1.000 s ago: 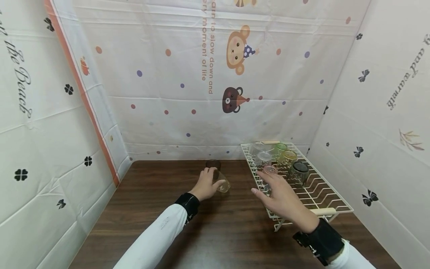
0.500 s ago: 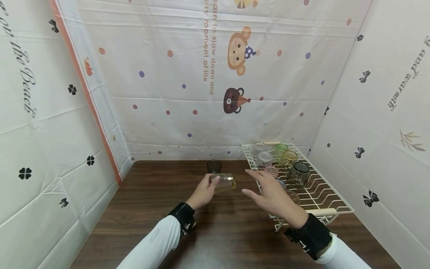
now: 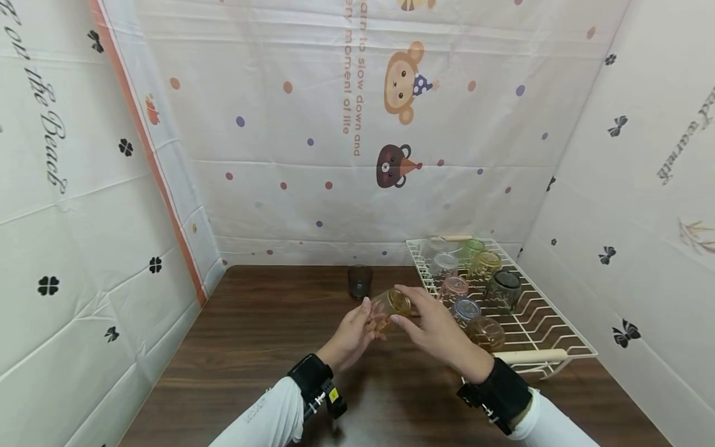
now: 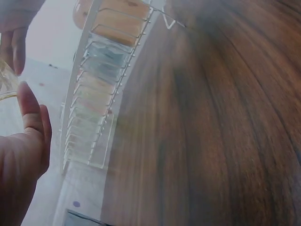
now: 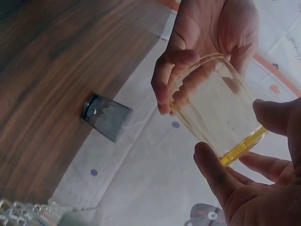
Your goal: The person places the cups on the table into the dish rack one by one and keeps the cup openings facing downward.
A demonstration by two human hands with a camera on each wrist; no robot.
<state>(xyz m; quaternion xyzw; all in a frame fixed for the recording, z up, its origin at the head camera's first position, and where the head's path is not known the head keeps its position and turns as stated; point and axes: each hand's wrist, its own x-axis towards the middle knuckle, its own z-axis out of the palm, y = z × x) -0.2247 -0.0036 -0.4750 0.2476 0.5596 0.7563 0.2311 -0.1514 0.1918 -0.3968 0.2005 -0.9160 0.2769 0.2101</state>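
Note:
A clear yellow glass [image 3: 392, 302] is held tilted above the brown table [image 3: 251, 347], its base turned to the right. My left hand [image 3: 365, 313] grips its rim end, with fingers [image 5: 181, 75] curled round the rim of the yellow glass [image 5: 216, 110] in the right wrist view. My right hand [image 3: 404, 307] pinches the base between thumb and fingers [image 5: 214, 172]. The left wrist view shows my left palm [image 4: 21, 160] and only a sliver of the yellow glass [image 4: 5, 80].
A grey glass [image 3: 360, 280] stands upright on the table behind the hands, also the grey glass [image 5: 107, 117] in the right wrist view. A white wire dish rack [image 3: 550, 338] at the right holds several upturned coloured glasses. Patterned cloth walls close in three sides.
My left hand lifted the yellow glass off the table and brought it nearer. My right hand moved left from the rack and took hold of the glass's base.

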